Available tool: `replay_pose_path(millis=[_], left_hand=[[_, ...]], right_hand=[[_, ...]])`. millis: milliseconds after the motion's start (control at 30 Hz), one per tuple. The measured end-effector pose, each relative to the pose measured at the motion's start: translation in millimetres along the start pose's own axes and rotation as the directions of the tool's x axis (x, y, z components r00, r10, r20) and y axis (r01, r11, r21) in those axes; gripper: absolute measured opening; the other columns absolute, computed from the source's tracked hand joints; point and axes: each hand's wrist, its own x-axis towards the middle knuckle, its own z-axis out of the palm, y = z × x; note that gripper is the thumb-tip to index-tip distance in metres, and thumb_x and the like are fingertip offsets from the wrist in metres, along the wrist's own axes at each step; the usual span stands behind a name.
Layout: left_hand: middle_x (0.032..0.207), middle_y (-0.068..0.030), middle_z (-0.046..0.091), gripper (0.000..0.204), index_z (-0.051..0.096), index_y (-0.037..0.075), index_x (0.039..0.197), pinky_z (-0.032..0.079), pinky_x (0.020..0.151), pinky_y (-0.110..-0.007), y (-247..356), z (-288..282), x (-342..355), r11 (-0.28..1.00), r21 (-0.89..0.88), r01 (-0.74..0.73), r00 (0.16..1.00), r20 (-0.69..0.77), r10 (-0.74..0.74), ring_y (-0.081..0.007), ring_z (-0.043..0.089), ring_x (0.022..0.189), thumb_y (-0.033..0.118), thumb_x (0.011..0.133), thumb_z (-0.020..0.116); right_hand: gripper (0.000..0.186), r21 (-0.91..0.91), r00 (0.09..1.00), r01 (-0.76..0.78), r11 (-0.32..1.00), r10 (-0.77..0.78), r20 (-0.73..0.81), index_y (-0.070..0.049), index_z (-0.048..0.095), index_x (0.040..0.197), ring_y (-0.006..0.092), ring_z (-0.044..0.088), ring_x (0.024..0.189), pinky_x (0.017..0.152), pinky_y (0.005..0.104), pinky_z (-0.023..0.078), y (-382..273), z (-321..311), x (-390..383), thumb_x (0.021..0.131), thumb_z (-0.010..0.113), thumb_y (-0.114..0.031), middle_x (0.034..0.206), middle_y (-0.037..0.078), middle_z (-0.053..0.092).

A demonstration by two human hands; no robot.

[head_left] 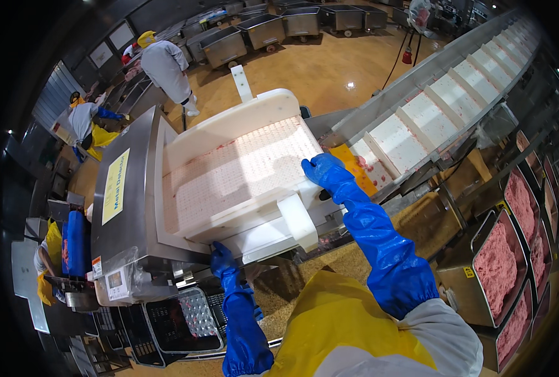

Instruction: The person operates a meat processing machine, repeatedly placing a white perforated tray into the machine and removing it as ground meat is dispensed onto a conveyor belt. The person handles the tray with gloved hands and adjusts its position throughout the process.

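In front of me a short conveyor with a white textured belt [241,160] and raised white side guards [229,129] runs out of a steel metal detector housing [125,188]. My right hand [323,171], in a blue glove and long blue sleeve, has its fingers curled over the near corner at the belt's right end. Low at the near side, beside the detector's opening, my left hand [223,259] is closed against the conveyor frame; what its fingers hold is hidden. A white block-like bracket [298,221] projects from the near guard between my hands.
An inclined white cleated conveyor [405,135] with meat scraps rises to the far right, behind an orange plate [353,168]. Steel bins of minced meat [498,267] stand at right. Black crates [182,320] lie lower left. Co-workers [164,66] and steel carts [223,45] are farther back.
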Motion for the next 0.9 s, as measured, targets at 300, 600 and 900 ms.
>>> replay_pose_path(millis=[300,600,900], left_hand=[[0.079,-0.0184,0.071,0.075,0.074,0.004,0.080,0.052,0.073,-0.054,5,-1,-1,0.995,0.096,0.037,0.999,-0.002,-0.037,-0.0442,0.067,0.078,0.058,0.102,0.027],[0.085,-0.0219,0.070,0.075,0.074,0.004,0.082,0.052,0.075,-0.054,5,-6,-1,0.996,0.056,0.065,0.998,0.008,-0.065,-0.0468,0.066,0.081,0.062,0.099,0.030],[0.084,-0.0213,0.070,0.074,0.074,0.004,0.082,0.053,0.074,-0.054,10,-11,-1,0.994,0.066,0.089,0.995,0.028,-0.091,-0.0459,0.067,0.081,0.062,0.100,0.030]], right_hand=[[0.050,-0.014,0.999,-0.026,1.000,0.026,0.046,-0.001,0.073,0.089,0.0451,0.064,0.092,0.087,0.0517,0.051,-7,-8,-2,0.093,0.050,-0.045,0.095,0.024,0.068],[0.051,0.022,0.997,-0.067,0.997,0.066,0.047,-0.002,0.073,0.086,0.0450,0.064,0.090,0.085,0.0511,0.051,-8,-6,-2,0.091,0.051,-0.048,0.092,0.025,0.068],[0.051,0.014,0.997,-0.062,0.998,0.061,0.054,-0.003,0.074,0.085,0.0452,0.064,0.089,0.084,0.0520,0.051,-9,-4,-1,0.091,0.052,-0.048,0.092,0.024,0.068]])
